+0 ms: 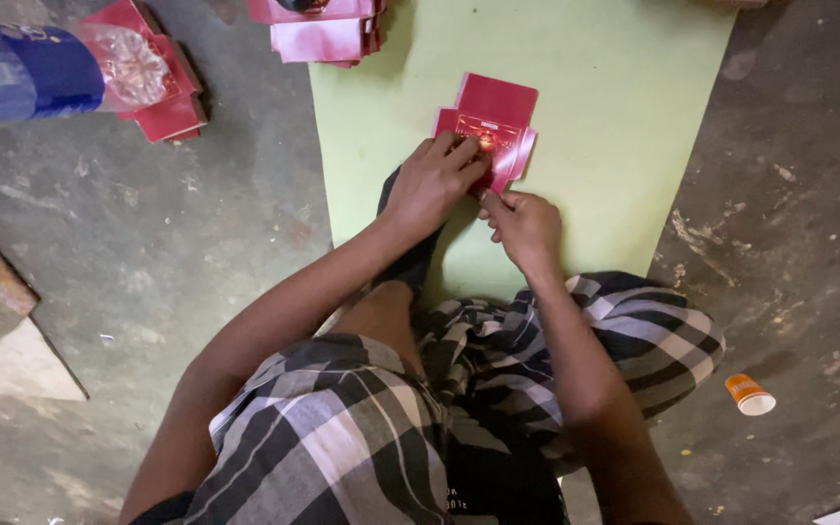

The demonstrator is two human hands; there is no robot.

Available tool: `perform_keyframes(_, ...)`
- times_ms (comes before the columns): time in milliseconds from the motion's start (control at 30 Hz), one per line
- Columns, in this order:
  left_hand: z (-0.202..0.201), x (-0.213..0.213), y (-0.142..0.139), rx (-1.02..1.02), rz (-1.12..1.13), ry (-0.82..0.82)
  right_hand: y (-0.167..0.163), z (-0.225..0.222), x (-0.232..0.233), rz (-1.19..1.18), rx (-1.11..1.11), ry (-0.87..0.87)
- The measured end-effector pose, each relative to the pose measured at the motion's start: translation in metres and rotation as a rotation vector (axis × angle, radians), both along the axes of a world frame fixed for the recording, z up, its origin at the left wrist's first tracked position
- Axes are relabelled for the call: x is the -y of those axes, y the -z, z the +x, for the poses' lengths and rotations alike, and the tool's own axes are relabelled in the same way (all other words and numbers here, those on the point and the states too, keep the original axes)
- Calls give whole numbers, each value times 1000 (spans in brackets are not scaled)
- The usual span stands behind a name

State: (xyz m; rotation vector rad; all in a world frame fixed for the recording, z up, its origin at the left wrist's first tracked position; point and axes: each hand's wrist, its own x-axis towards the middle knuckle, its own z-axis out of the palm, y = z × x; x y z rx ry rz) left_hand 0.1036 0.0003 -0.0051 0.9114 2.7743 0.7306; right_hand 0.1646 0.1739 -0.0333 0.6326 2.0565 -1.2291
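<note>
At the upper middle of the frame, on a pale green mat point(614, 146) spread over the grey concrete floor point(196, 233), lies a flat red and pink cardboard carton blank point(494, 122) with a gold printed panel. The person sits cross-legged below it in a black, grey and white checked wrap point(391, 428), both arms reaching forward. The left hand point(432, 185) lies on the blank's lower left corner, fingers curled down over the edge and pressing it, so the card sits just above and to the right of that grip. The right hand point(525, 224) is just under the blank's lower edge, thumb and forefinger pinched on the bottom flap; the rest of the blank runs up and away from that grip toward the top of the frame. The two hands are near each other, almost touching.

Along the top edge of the frame a stack of pink blanks point(323, 34) rests half on the mat. At the upper left sits a blue roll in clear wrapping point(41, 68) on top of more red blanks point(167, 107). At the lower right of the frame an orange and white paper cup point(750, 394) lies on its side on the floor, well apart from the hands.
</note>
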Motion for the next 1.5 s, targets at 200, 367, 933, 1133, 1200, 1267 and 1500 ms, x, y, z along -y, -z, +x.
perform_keyframes(200, -3, 1, 1, -14, 9, 0, -1, -4, -2, -75, -5, 15)
perform_keyframes(367, -3, 2, 2, -35, 30, -9, -2, -10, 0, -127, 28, 43)
perform_keyframes(933, -1, 8, 1, -14, 206, -107, 12, -9, -13, -70, 56, 24)
perform_keyframes(1133, 3, 5, 4, -44, 87, -39, -3, 2, -2, 44, -27, -78)
perform_keyframes(1200, 5, 3, 5, -55, 50, -27, -4, -1, -3, 66, -15, -103)
perform_keyframes(1267, 5, 2, 5, -48, 24, -23, -2, -5, -5, 61, 34, -128)
perform_keyframes(1500, -1, 6, 3, -4, 54, 1, 2, 0, 0, -166, 15, 78)
